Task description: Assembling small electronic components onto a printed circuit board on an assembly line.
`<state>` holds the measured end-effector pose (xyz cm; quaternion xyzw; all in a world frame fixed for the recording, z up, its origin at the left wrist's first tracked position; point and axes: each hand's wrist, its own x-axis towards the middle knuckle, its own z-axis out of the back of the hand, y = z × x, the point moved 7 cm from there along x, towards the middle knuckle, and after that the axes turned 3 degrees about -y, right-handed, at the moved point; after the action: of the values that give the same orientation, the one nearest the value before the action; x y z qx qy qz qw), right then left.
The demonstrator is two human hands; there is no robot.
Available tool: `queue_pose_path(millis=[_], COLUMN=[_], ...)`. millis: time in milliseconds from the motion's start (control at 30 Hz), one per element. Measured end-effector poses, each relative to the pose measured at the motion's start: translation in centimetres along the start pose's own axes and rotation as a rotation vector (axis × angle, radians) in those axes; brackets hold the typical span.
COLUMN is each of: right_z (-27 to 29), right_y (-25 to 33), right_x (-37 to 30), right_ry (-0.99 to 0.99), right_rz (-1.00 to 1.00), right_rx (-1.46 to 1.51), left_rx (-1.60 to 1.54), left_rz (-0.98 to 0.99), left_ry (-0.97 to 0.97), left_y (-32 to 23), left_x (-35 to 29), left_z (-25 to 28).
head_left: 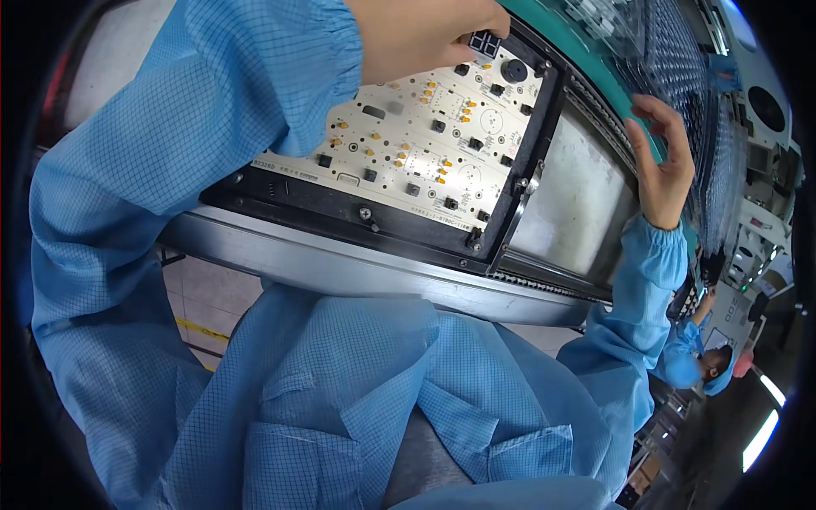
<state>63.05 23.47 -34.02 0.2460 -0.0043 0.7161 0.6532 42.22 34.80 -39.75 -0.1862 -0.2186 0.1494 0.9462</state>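
Note:
A white circuit board (408, 161) lies in a black frame (293, 195), dotted with black buttons, small yellow parts and a round black buzzer (514, 70). Over the board's far edge, my left hand (429, 34) pinches a small two-digit segment display (484, 44), close beside the buzzer. My left sleeve covers the board's left end. Off to the right, my right hand (665, 166) is raised with thumb and fingers apart, holding nothing, near a teal edge and stacked trays (671, 68).
A metal rail (365, 272) runs along my side of the frame, with a chain track (544, 287) to its right. Clear plastic packs (603, 25) lie on the teal surface (557, 34) beyond. Another person (693, 361) in blue works at the far right.

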Motion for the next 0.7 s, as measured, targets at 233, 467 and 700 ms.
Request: queue_pose_path(millis=[233, 467, 700], right_z=[2.2, 3.9, 8.9], right_y=[-1.6, -2.4, -10.0], right_x=[-0.8, 0.4, 4.4], right_ry=[-0.087, -0.126, -0.413], right_rz=[-0.075, -0.095, -0.107], right_rx=[-0.018, -0.035, -0.454], left_rx=[-0.077, -0.185, -0.172], left_rz=[0.104, 0.394, 0.315], left_ry=[0.16, 0.574, 0.474], left_y=[0.9, 2.7, 2.0], left_x=[2.1, 5.3, 5.4], left_z=[1.2, 0.0, 1.1])
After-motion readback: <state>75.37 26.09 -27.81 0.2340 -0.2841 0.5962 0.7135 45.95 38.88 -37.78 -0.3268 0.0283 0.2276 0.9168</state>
